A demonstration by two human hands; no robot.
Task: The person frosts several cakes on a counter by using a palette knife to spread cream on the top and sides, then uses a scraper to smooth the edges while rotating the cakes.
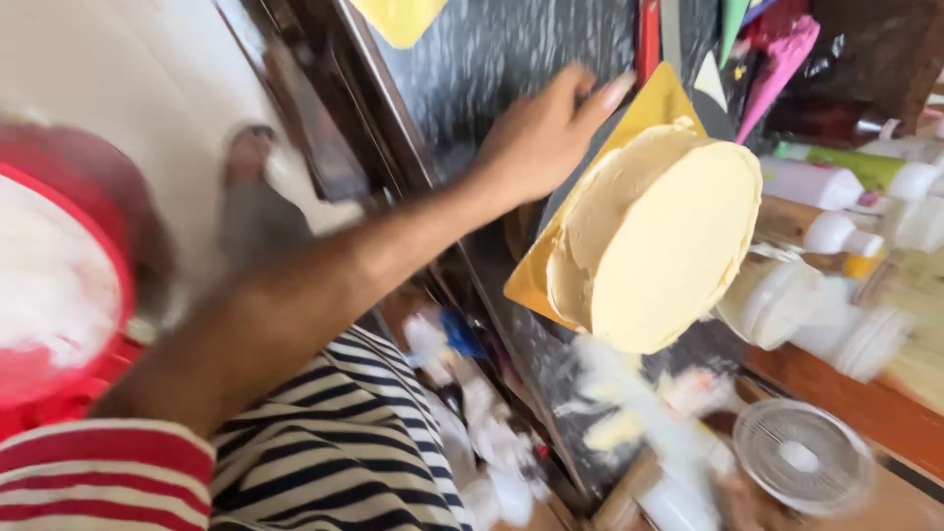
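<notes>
Striped sleeve [108,472] of my shirt sits closest to the lens, red and white, with a dark-and-white striped cloth [344,462] at my lap just beyond it. My arm runs up from there to one hand [546,138], fingers spread flat and holding nothing, resting at the edge of the yellow board [659,98]. Which hand it is I can't tell for sure from the tilt; it reads as my left. The other hand is not in view.

Cake [659,241]: round, thick, fully coated in pale cream frosting, top smoothed flat, sides still show rough ridged swipes. Judging by that, the coating is on and the top is levelled; the side finish looks unfinished, and no decoration is on it. It sits on the square yellow board, which lies on the dark speckled counter [492,59].

Outward: smears and blobs of cream [629,403] on the counter near the cake, blurred. White lidded plastic tubs [777,300] just beside the cake. A small round white fan [801,457] lower right. Bottles [836,182] with white caps further right. Red bucket [59,285] with white contents far left, blurred. Foot in a sandal [251,167] on the pale floor.
</notes>
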